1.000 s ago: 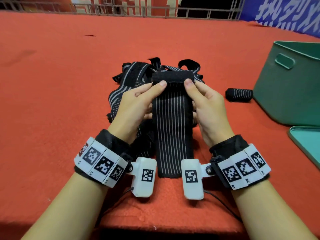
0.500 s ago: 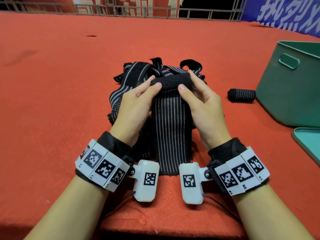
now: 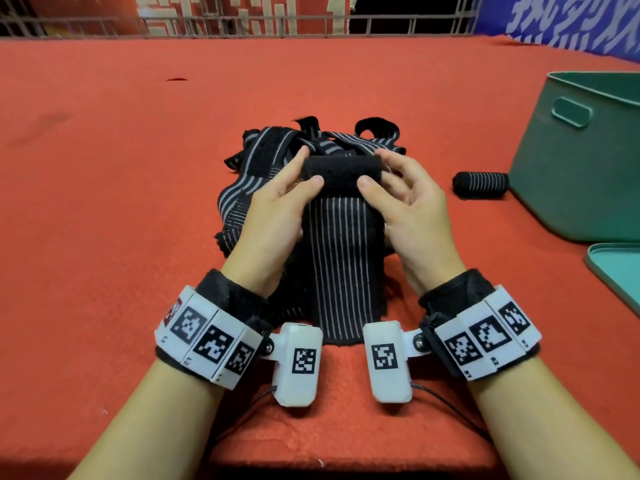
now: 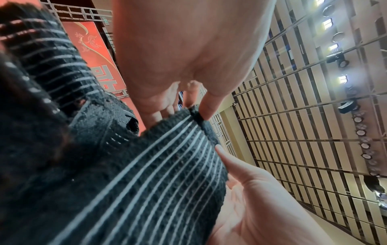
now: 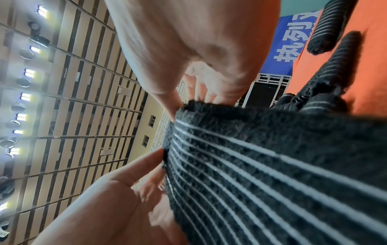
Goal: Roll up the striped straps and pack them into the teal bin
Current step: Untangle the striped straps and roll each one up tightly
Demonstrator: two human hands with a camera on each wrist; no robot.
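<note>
Head view, strap: striped strap (image 3: 343, 258) pinched at its far end by both hands, rest hanging toward wrists.
Grip: left hand (image 3: 277, 216) and right hand (image 3: 412, 216) each pinching the small roll (image 3: 341, 172).
Change: flat end a second ago, now curled over; rolling has just started.
Beyond grip: loose strap pile (image 3: 263, 174), count unclear.
Right of grip: one finished roll (image 3: 480, 184), one teal bin (image 3: 581, 161), one lid (image 3: 620, 268).
</note>
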